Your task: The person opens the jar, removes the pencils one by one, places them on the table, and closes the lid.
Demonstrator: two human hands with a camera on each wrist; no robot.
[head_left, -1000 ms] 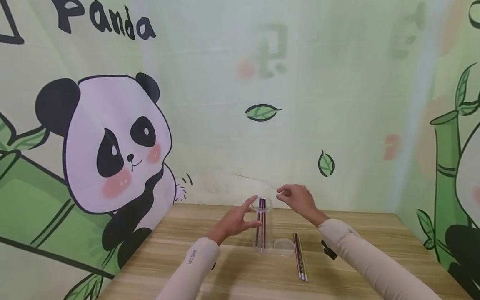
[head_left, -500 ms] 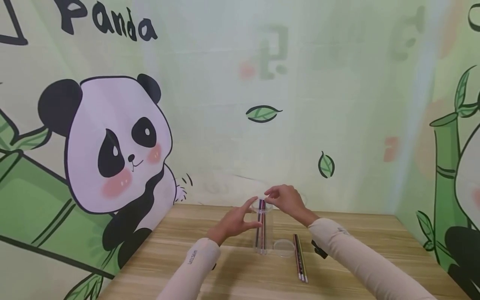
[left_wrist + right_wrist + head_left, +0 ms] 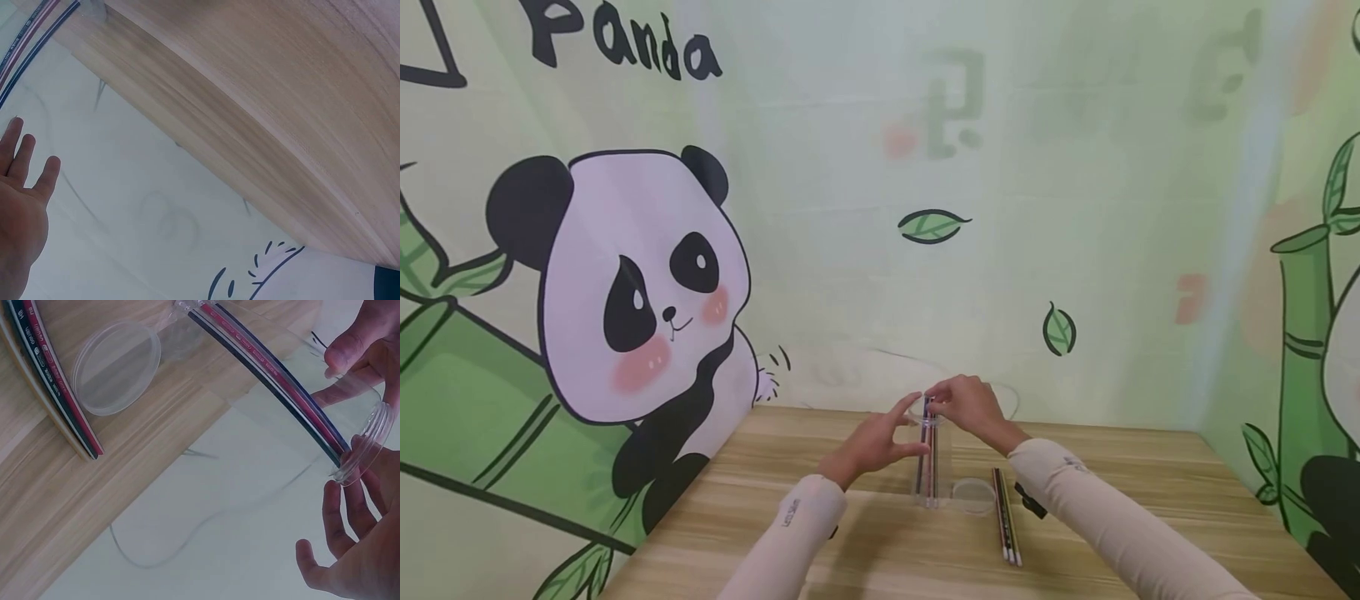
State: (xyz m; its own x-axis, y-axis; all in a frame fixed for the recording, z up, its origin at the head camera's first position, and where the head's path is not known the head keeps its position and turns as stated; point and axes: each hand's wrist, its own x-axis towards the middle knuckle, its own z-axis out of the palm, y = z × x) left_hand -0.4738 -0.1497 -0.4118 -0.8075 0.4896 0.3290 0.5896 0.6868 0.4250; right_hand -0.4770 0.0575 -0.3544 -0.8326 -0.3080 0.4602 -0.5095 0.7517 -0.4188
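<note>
Your left hand (image 3: pixel 871 443) has its thumb and fingers around the upper part of a clear plastic jar (image 3: pixel 943 468), gripping it just below the ridged rim; from the left wrist, its other fingers show stretched out straight. The jar stands upright on the wooden table (image 3: pixel 1097 454), roughly midway between the table's left and right edges and toward its far edge. Inside it is a bundle of pencils (image 3: pixel 265 362), at least three, in dark green, red and blue, leaning close together from base to mouth. Your right hand (image 3: pixel 973 403) is at the jar's opening, its fingertips at the upper ends of those pencils; you can't tell from here whether they have pinched one. On the table, just right of the jar's base, a round translucent lid (image 3: pixel 973 496) lies flat. Beside the lid, toward the table's right edge, a few loose pencils (image 3: pixel 47 365) lie side by side, red, dark green and yellowish, with their pale eraser ends pointing to the near edge. Beyond the far edge hangs a pale green backdrop (image 3: pixel 820 167) printed with leaves, bamboo and a panda (image 3: pixel 640 283), the panda at the table's left edge.
</note>
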